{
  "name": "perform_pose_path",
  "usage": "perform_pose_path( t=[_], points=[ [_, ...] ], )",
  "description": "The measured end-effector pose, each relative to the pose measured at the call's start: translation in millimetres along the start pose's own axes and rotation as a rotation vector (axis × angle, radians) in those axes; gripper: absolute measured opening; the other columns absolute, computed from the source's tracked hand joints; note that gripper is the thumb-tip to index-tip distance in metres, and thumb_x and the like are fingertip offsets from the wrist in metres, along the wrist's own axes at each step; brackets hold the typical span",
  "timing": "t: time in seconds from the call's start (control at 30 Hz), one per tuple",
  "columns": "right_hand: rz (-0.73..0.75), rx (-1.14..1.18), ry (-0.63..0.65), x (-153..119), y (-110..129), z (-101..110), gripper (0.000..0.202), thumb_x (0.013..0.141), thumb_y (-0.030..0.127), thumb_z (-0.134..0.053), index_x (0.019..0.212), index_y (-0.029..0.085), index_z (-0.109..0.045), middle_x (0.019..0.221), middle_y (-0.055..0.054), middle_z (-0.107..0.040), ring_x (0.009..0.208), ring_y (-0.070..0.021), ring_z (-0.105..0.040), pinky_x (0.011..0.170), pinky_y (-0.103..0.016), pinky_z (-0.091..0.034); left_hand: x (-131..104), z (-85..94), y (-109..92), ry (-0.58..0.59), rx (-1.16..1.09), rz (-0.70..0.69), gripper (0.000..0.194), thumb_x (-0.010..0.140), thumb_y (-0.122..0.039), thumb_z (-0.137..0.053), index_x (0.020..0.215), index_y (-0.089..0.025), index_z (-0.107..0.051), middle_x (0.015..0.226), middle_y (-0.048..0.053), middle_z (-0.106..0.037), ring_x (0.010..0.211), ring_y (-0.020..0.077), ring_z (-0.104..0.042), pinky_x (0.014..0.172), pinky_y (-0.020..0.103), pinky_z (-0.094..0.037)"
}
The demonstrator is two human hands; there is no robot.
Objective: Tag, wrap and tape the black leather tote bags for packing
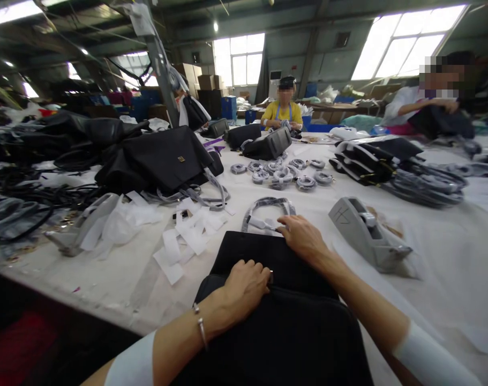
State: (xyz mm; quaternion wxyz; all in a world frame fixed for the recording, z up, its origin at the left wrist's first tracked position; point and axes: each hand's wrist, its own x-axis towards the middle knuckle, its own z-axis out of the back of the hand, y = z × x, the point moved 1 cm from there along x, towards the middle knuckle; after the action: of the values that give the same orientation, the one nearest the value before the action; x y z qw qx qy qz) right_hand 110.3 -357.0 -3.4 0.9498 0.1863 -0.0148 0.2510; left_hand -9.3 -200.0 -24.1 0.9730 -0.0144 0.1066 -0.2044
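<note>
The black, smooth-surfaced bag with a broad flap (303,332) lies at the near side of the white-covered table (103,284), directly under the hands, its visible length running near to far. The left hand (246,292) rests across its middle, fingers bent close together; any grip is hidden. The right hand (303,236) is nearer the far edge and the grey-wrapped, looped strap (263,201), fingers narrowly curled; whether they pinch anything, I cannot tell.

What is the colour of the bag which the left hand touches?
The bag is black; it shows best in the head view.
</note>
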Motion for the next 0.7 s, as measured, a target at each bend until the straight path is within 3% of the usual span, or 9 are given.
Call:
perform_pose_path(
  t=[0.1,0.2,0.27,0.37,0.5,0.7],
  points=[
    [-0.038,0.049,0.195,46,-2,-17,0.032,0.079,0.019,-0.073,0.110,0.016,-0.069,0.099,-0.009,-0.071,0.096,-0.0267,-0.062,0.081,-0.032,-0.045,12,26.9,-2,0.019,0.002,-0.058,0.028,0.082,-0.036,-0.070,0.101,-0.018,-0.062,0.101,0.006,-0.065,0.092,0.0243,-0.061,0.077,0.035,-0.047],
    [-0.045,0.118,0.255,58,-9,-28,0.031,0.076,0.018,-0.072,0.107,0.019,-0.070,0.084,-0.002,-0.072,0.079,-0.0191,-0.065,0.071,-0.025,-0.046,29,35.2,3,-0.077,-0.071,-0.092,0.044,0.072,-0.050,-0.077,0.099,-0.019,-0.063,0.103,0.006,-0.064,0.095,0.0258,-0.060,0.078,0.036,-0.048],
    [-0.079,0.144,0.219,54,-17,-24,0.034,0.079,0.018,-0.067,0.113,0.018,-0.068,0.083,-0.001,-0.071,0.078,-0.0172,-0.065,0.071,-0.024,-0.045,44,27.5,10,-0.217,-0.144,-0.016,0.038,0.080,-0.049,-0.069,0.103,-0.020,-0.062,0.104,0.005,-0.065,0.097,0.0246,-0.060,0.082,0.036,-0.048],
    [-0.147,0.170,0.161,44,-33,-7,0.036,0.084,0.022,-0.061,0.120,0.018,-0.065,0.087,-0.001,-0.071,0.077,-0.0165,-0.064,0.071,-0.024,-0.045,64,7.0,23,-0.433,-0.128,0.153,0.028,0.090,-0.035,-0.060,0.111,-0.016,-0.061,0.111,0.008,-0.065,0.107,0.0246,-0.058,0.095,0.038,-0.043],
    [-0.187,0.185,0.172,43,-41,4,0.034,0.085,0.026,-0.062,0.117,0.017,-0.066,0.093,-0.004,-0.071,0.082,-0.0183,-0.065,0.073,-0.025,-0.046,74,-12.4,36,-0.463,-0.065,0.173,0.027,0.091,-0.039,-0.059,0.099,-0.013,-0.065,0.098,0.010,-0.068,0.099,0.0245,-0.060,0.102,0.043,-0.037],
    [-0.091,0.249,0.344,62,-16,-22,0.027,0.070,0.018,-0.076,0.097,0.018,-0.074,0.081,-0.002,-0.072,0.074,-0.0185,-0.065,0.068,-0.025,-0.046,64,-15.6,40,-0.586,-0.051,0.068,0.016,0.086,-0.028,-0.067,0.093,-0.016,-0.061,0.086,0.005,-0.064,0.087,0.0228,-0.059,0.088,0.039,-0.042]
  ],
)
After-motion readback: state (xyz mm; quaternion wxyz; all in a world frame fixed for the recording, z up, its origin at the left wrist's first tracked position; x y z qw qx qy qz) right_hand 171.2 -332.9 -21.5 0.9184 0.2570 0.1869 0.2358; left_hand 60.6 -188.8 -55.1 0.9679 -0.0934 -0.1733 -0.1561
